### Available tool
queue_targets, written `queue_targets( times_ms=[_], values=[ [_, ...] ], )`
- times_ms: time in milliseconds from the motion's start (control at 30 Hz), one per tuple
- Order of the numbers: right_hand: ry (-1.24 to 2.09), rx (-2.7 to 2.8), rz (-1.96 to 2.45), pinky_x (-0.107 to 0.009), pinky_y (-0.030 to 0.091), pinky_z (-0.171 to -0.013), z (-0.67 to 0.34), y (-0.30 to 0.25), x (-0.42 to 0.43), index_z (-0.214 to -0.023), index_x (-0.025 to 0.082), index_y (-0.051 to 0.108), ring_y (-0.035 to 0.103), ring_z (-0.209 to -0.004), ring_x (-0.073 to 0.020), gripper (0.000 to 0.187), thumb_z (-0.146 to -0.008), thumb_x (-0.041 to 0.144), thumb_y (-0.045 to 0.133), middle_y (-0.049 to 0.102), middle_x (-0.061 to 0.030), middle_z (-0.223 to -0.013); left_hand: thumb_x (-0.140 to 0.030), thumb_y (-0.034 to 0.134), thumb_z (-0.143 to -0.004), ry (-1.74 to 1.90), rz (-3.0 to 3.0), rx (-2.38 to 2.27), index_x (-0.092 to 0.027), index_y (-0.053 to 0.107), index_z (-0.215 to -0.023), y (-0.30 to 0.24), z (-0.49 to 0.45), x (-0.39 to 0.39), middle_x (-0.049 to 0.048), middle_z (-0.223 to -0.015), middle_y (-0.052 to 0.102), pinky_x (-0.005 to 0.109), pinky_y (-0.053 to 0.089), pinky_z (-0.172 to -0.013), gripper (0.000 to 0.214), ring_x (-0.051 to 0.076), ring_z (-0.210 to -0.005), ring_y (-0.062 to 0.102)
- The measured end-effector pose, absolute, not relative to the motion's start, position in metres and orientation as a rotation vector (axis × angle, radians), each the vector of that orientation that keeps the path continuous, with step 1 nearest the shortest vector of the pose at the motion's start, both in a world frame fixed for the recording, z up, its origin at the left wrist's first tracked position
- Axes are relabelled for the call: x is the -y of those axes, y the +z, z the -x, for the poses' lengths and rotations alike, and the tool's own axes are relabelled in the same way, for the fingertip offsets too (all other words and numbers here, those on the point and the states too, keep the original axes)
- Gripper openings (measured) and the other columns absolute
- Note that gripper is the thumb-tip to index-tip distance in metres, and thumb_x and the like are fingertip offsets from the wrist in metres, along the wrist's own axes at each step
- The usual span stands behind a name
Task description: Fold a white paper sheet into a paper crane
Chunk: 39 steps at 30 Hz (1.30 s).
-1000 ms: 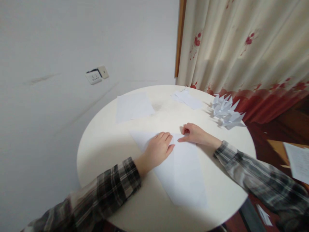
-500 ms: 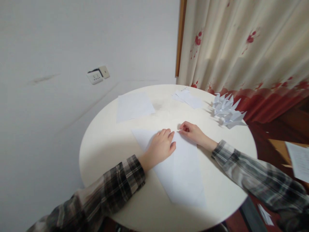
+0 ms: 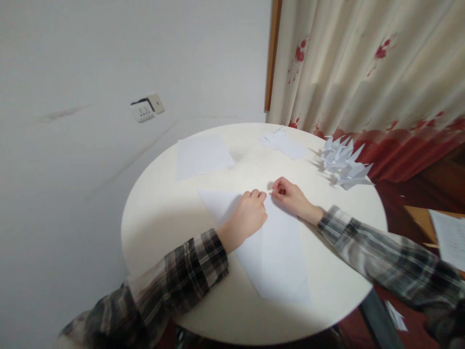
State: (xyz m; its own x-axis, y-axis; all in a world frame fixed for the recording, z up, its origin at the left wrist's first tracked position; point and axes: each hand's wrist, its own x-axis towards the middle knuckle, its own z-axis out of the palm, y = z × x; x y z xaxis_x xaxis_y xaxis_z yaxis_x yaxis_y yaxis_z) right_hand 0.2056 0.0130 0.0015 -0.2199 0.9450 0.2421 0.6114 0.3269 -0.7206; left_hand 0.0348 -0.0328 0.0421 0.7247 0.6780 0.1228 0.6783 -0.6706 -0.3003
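Observation:
A white sheet of paper point(image 3: 279, 257) with a faint crease down its middle lies on the round table in front of me. My left hand point(image 3: 249, 213) rests over its upper part, fingers curled in and closed at the far edge by the crease. At that same edge, just to the right, my right hand point(image 3: 288, 195) is closed in a pinch on the paper. A small gap separates the two hands. What lies under the left palm is hidden.
Another white sheet point(image 3: 203, 155) lies at the table's far left. Smaller paper pieces point(image 3: 285, 144) lie at the back. Several folded paper cranes point(image 3: 343, 162) stand along the right edge of the white table point(image 3: 156, 232). A wall and a curtain point(image 3: 345, 63) border the far side.
My left hand has shifted a little right, and its spread fingers and thumb have drawn in. The right hand keeps its pinch almost in place. The view has tilted slightly.

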Motion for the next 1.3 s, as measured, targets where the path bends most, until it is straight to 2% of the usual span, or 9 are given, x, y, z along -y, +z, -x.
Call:
queue_targets(
  times_ms=[700, 833, 1033, 1300],
  values=[
    [0.720, 1.879, 1.202, -0.025, 0.040, -0.060, -0.205, 0.005, -0.013, -0.086, 0.023, 0.045, 0.052, -0.058, -0.0133, 0.015, -0.072, 0.022, 0.050, 0.055, 0.0045, -0.062, -0.019, 0.050, -0.083, -0.102, 2.576, 1.083, -0.011, 0.062, -0.074, 0.037, -0.034, 0.027, 0.0108, -0.087, 0.056, 0.038, 0.037, -0.072, 0.017, 0.026, -0.087, 0.050],
    [0.723, 1.871, 1.201, -0.025, 0.040, -0.059, -0.206, 0.005, -0.014, -0.087, 0.023, 0.045, 0.052, -0.058, -0.0132, 0.015, -0.073, 0.023, 0.051, 0.055, 0.0046, -0.062, -0.018, 0.048, -0.083, -0.128, 2.559, 1.108, -0.010, 0.060, -0.079, 0.035, -0.032, 0.026, 0.0100, -0.087, 0.057, 0.037, 0.038, -0.072, 0.015, 0.025, -0.085, 0.051],
    [0.677, 1.851, 1.314, -0.024, 0.037, -0.056, -0.205, 0.004, -0.017, -0.085, 0.022, 0.048, 0.051, -0.056, -0.0132, 0.013, -0.073, 0.025, 0.051, 0.056, 0.0037, -0.061, -0.016, 0.045, -0.084, -0.260, 2.587, 1.231, -0.011, 0.054, -0.108, 0.029, -0.023, 0.026, 0.0085, -0.096, 0.056, 0.034, 0.042, -0.075, 0.027, 0.023, -0.093, 0.050],
    [0.674, 1.857, 1.331, -0.024, 0.038, -0.056, -0.204, 0.003, -0.017, -0.084, 0.022, 0.049, 0.053, -0.059, -0.0137, 0.012, -0.073, 0.022, 0.051, 0.059, 0.0025, -0.064, -0.016, 0.045, -0.083, -0.281, 2.605, 1.231, -0.014, 0.056, -0.106, 0.029, -0.020, 0.025, 0.0073, -0.093, 0.056, 0.035, 0.043, -0.075, 0.026, 0.023, -0.092, 0.050]
  ],
)
